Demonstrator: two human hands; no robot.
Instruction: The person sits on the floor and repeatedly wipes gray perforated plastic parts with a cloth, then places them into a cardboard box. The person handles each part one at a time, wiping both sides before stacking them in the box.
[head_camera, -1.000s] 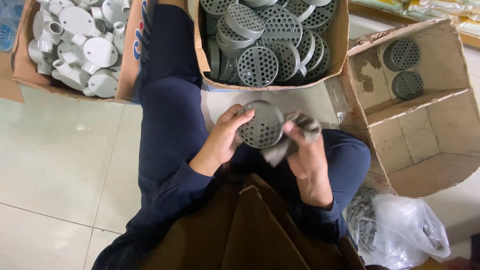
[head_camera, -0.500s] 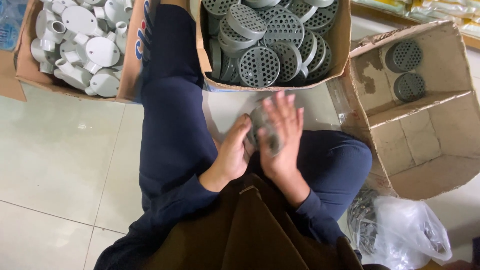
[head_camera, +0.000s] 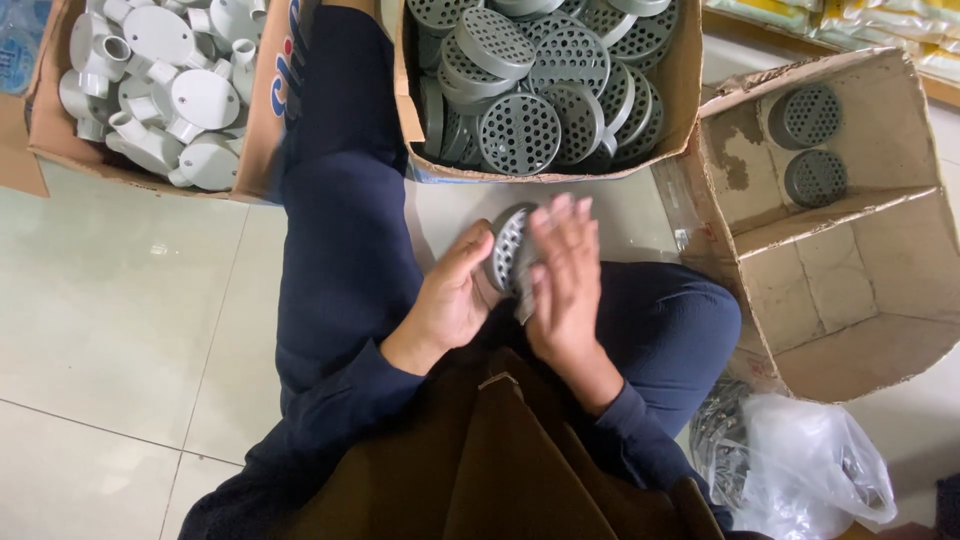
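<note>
Centre frame: left hand (head_camera: 447, 300) gripped a grey perforated disc (head_camera: 509, 247) by its edge, tilted on edge. Right hand (head_camera: 562, 280) lay flat against the disc, fingers spread. Box of discs (head_camera: 680, 95) sat above.

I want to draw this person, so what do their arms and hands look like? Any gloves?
No gloves: the left hand and the right hand are both bare, with no rings or watch that I can see. Both arms wear long dark navy sleeves ending at the wrists, plain with no markings.
</note>
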